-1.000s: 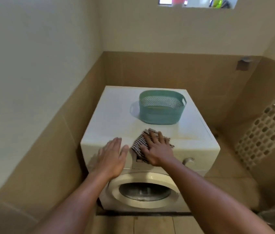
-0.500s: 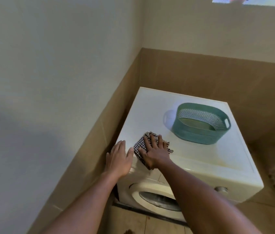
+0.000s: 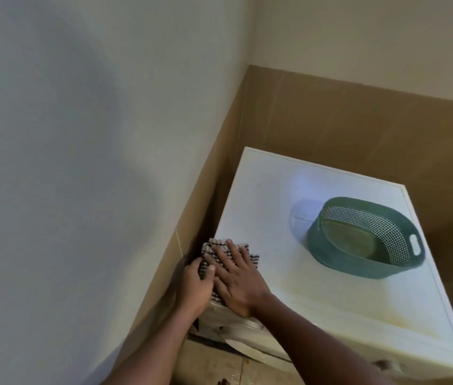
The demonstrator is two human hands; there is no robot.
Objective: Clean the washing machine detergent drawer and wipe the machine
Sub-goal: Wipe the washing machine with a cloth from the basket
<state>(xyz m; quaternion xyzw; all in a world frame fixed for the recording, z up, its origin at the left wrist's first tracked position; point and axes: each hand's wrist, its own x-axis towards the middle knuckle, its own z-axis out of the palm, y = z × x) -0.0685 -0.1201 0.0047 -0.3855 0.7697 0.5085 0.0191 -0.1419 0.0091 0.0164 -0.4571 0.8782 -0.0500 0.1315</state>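
Right hand is flat on the checked cloth, fingers straight and spread, palm pressing it onto the front left corner of the washing machine. The cloth lies on the white top, right at the edge beside the wall, and most of it is covered by the hand. Only its striped far and right edges peek out.

Left hand sits tight against the right one at that same corner. Its thumb rests on the cloth's near edge. The other fingers drop over the machine's left side into the dark gap by the brown tiles, so I cannot tell whether they are gripping the cloth, the machine edge or nothing.

Further back and to the right, well apart from the hands, a teal perforated basket stands upright on the machine top, one handle slot facing right. What lies inside is too murky to name.

The front of the machine is barely in view. A sliver of panel shows under the wrists, along with a curve of the door rim, both crossed by the right forearm. The detergent drawer cannot be made out. A knob near the lower right is blurred. A strip of tiled floor shows between the arms.
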